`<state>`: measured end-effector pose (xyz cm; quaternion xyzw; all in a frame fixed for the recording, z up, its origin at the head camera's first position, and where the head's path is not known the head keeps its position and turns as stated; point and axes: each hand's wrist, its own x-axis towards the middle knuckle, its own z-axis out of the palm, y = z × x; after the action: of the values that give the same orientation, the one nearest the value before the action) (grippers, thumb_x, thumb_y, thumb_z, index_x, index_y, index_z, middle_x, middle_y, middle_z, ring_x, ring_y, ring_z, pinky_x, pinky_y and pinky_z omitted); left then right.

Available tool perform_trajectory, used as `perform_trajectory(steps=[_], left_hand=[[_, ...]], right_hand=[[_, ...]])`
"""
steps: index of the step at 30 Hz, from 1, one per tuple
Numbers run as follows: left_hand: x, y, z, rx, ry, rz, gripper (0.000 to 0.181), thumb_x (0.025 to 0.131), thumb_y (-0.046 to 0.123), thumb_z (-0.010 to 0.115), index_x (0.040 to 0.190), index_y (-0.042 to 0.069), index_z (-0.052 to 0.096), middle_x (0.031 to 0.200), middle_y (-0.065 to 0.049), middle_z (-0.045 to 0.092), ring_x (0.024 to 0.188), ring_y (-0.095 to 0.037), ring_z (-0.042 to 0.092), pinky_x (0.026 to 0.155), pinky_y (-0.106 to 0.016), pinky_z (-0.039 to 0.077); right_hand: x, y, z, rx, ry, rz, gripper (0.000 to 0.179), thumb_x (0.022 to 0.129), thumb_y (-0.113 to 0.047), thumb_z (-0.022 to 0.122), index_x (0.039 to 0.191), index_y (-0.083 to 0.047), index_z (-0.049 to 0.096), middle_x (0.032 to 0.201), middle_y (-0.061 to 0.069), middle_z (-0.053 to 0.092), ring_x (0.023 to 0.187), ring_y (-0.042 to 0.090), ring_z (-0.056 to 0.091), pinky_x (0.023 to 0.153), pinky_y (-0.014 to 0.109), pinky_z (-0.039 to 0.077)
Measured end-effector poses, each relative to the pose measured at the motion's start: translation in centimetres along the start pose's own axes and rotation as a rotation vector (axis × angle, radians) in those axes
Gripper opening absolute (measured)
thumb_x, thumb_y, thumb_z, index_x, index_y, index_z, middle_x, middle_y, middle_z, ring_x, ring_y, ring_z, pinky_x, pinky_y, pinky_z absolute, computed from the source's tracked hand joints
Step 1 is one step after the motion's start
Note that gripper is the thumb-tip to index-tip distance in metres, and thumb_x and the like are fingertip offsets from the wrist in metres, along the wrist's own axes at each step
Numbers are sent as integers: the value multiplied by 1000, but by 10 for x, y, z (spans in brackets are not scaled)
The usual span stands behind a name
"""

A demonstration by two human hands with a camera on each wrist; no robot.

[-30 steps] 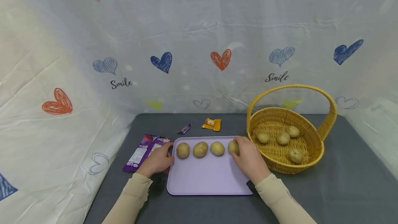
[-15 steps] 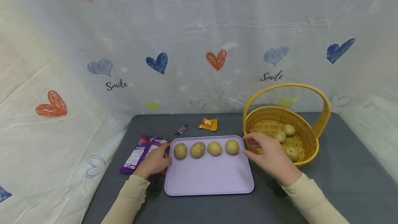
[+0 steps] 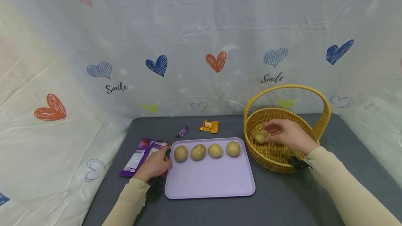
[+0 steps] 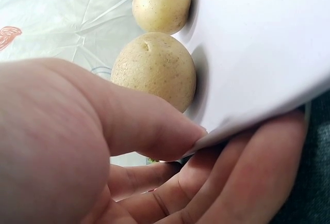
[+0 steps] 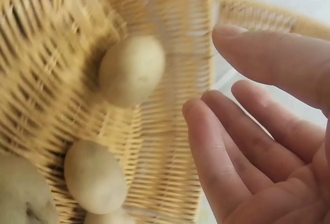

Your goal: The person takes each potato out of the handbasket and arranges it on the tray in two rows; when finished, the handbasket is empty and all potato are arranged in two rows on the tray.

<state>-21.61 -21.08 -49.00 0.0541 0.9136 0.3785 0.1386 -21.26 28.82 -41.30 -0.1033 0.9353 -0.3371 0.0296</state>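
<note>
My left hand [image 3: 154,165] grips the left edge of a lilac tray [image 3: 208,180]; in the left wrist view the thumb lies on the rim and the fingers curl beneath it. A row of several potatoes lies along the tray's far side, from the left potato [image 3: 180,153] to the right potato [image 3: 233,148]. Over the yellow wicker basket [image 3: 267,161] is my right hand [image 3: 289,133], fingers loosely bent and holding nothing. Beside its fingertips a potato [image 3: 260,137] lies in the basket. More potatoes, such as the potato [image 5: 95,176], show there in the right wrist view, partly hidden in the head view.
A purple snack bag [image 3: 139,158] lies left of the tray, partly behind my left hand. Behind the tray are a small purple-wrapped candy [image 3: 182,132] and an orange packet [image 3: 209,126]. The basket's tall handle [image 3: 287,86] arches up before the heart-print curtain [image 3: 188,37].
My right hand has let go of the rightmost potato on the tray and moved right, over the basket. My left hand has stayed at the tray's edge. The head view has shifted slightly.
</note>
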Motion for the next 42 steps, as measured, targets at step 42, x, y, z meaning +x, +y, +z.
perform_trajectory(steps=[42], left_hand=[[-2, 1, -2, 0, -5, 3, 59, 100, 6, 64, 157, 2, 49, 79, -8, 61, 51, -19, 67, 50, -35, 62]], right_hand=[[49, 26, 17, -89, -204, -14, 49, 90, -32, 87, 129, -4, 77, 121, 12, 80, 110, 30, 76, 98, 53, 61]])
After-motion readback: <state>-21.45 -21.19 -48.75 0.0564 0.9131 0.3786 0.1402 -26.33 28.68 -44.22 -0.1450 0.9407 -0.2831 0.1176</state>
